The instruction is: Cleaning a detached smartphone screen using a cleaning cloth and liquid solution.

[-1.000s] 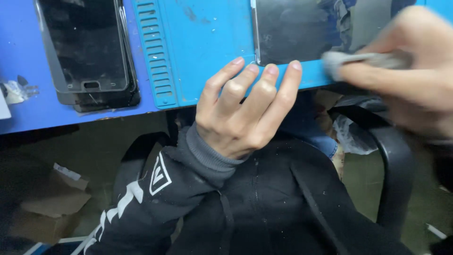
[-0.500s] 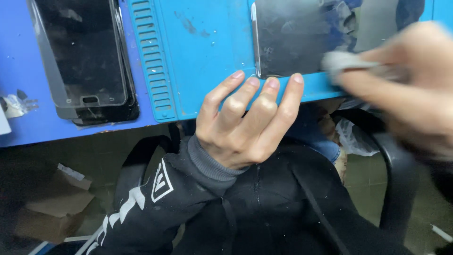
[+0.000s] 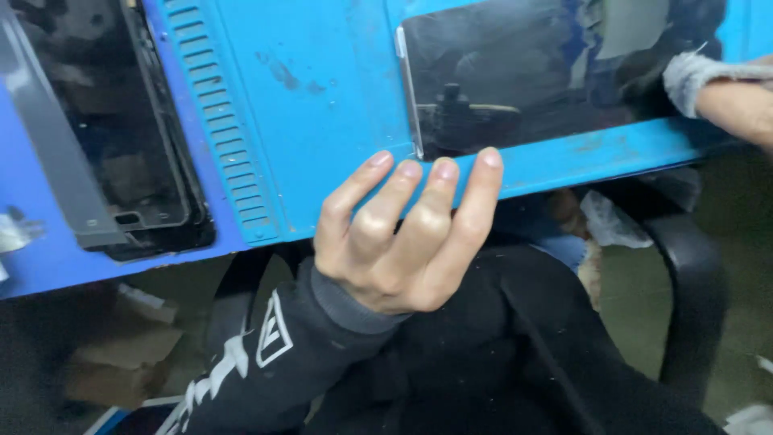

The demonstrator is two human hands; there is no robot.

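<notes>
Fingertips of left hand (image 3: pixel 407 242) press flat, fingers together, on near edge of the blue work mat (image 3: pixel 322 105), just below corner of the dark glossy rectangular glass panel (image 3: pixel 547 72). Right hand (image 3: pixel 737 101) pinches a grey cloth wad (image 3: pixel 692 76) against panel's right end. Panel lies flat, reflective, smudged. Black phone frames (image 3: pixel 121 137) stacked at left.

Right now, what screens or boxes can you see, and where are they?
Big dark glass screen: flat on the blue mat, top right; left hand just below it, right hand with grey cloth at its right edge.
Stacked black phone screens: top left, rectangular.
Brown cardboard pieces: floor, bottom left.
</notes>
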